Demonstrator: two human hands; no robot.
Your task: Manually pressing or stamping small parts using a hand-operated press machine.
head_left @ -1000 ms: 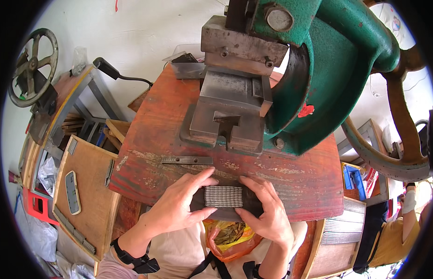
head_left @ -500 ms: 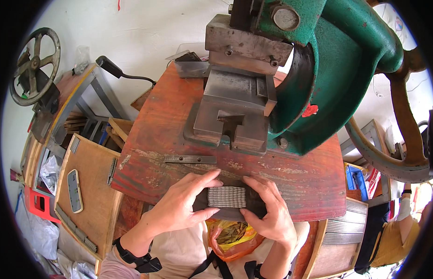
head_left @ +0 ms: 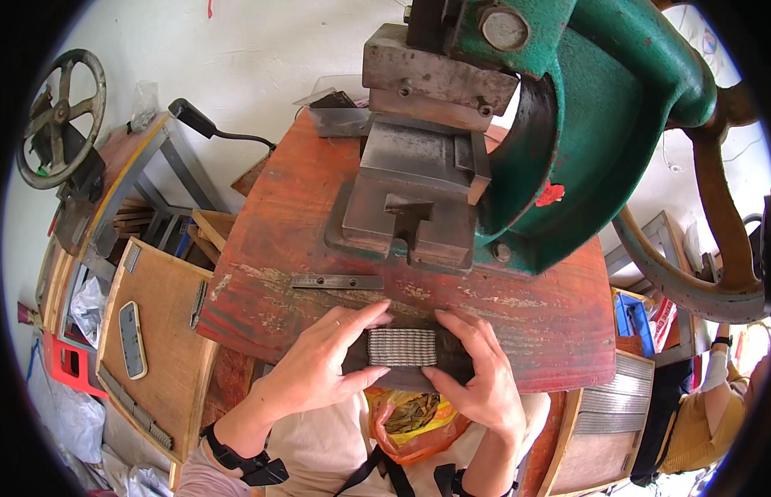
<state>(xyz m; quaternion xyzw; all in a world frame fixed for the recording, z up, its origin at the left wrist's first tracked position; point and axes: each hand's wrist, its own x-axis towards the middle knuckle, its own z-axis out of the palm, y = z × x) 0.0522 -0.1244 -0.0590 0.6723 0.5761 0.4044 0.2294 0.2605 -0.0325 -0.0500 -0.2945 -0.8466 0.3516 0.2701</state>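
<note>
So, from my remote feed, landmark is the green press [head_left: 617, 141]. Its slotted steel block [head_left: 369, 219] fills the space straight ahead of the hands. Between the press base and the hands, a flat steel bar [head_left: 337, 282] with two holes lies on the table, nearest the left hand [head_left: 323, 356].

I read both hands as curled, thumbs and fingers pinching opposite ends of a dark pad [head_left: 359, 352]; right hand [head_left: 481, 373] mirrors the left. The ribbed grey metal block [head_left: 402, 347] sits on that pad, in front of the press, between the thumbs. Nearer the wearer than the press and pad: an orange plastic bag [head_left: 402, 454] in the lap, with brownish strips inside.

Reddish wooden table [head_left: 261, 207] carries the press; paint is worn in front of it. Left of the press I get a wooden tray [head_left: 166, 277] with a flat pale-rimmed device [head_left: 133, 340] in it, a spoked handwheel [head_left: 62, 112] and a black lamp head [head_left: 192, 118]. Right of it: blue bin [head_left: 646, 331], second wooden tray [head_left: 588, 460] part-covered in ribbed strips, plus a co-worker in mustard [head_left: 700, 422]. White wall [head_left: 278, 41] behind the press.
</note>
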